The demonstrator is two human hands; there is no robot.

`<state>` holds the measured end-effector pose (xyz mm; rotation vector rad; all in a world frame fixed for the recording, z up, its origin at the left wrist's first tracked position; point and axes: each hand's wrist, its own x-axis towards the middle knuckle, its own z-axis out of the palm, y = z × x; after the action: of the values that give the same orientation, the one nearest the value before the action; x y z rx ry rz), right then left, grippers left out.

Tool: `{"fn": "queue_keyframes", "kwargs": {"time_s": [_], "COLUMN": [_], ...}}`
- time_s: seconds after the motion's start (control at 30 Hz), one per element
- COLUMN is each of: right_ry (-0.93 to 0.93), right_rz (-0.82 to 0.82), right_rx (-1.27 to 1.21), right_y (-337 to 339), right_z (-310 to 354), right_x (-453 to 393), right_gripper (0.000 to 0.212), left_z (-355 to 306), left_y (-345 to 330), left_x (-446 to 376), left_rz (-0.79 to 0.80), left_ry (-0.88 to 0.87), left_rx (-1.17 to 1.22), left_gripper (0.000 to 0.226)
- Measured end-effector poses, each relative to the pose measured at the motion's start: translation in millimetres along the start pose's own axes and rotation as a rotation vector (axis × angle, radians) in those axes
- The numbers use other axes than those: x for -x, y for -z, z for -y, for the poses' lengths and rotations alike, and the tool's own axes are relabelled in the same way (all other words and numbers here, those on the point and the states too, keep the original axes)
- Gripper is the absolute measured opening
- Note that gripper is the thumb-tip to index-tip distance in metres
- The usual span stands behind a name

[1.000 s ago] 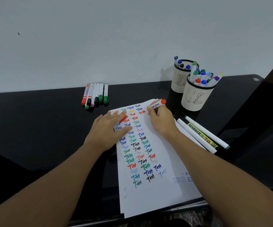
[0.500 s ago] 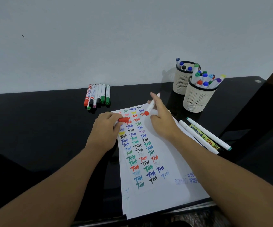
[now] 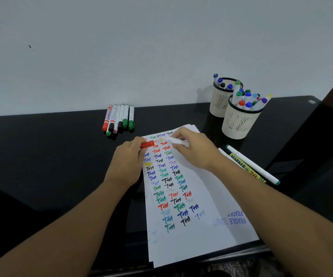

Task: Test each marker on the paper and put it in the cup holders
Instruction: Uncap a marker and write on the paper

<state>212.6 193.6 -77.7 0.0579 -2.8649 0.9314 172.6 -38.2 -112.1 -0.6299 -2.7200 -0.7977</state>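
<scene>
A glossy black table point(image 3: 41, 156) stands against a plain pale wall point(image 3: 121, 47).

Black table point(image 3: 41, 156), paper point(image 3: 201, 226), loose markers point(image 3: 119, 118), two cup holders point(image 3: 239, 122)

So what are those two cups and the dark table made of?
The cup holders look like matte cream plastic: thin moulded slats with a dark rim. The table is glossy black, probably glass or polished stone, since it mirrors the cups and markers; which one is unclear.
</scene>
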Motion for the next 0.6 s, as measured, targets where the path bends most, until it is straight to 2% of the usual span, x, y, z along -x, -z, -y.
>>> {"fn": "queue_keyframes", "kwargs": {"time_s": [0.37,0.53,0.6], "right_ry": [0.043,0.126,0.15], "right_rz": [0.04,0.084,0.064], "right_rx": [0.124,0.24,0.295], "right_y": [-3,-3,-5], "right_z": [-1,12,19], "right_x": [1,-3,-4], "right_gripper": [0.027,0.026,0.032], "left_z": [-3,-4,-5], "left_y": [2,3,4], "left_x": [1,3,4], "left_rz": [0.028,0.014,0.005], "left_ry": [0.003,-0.073,-0.091], "left_rx": [-0.013,-0.024,-0.018], "left_gripper": [0.024,0.025,0.025]}}
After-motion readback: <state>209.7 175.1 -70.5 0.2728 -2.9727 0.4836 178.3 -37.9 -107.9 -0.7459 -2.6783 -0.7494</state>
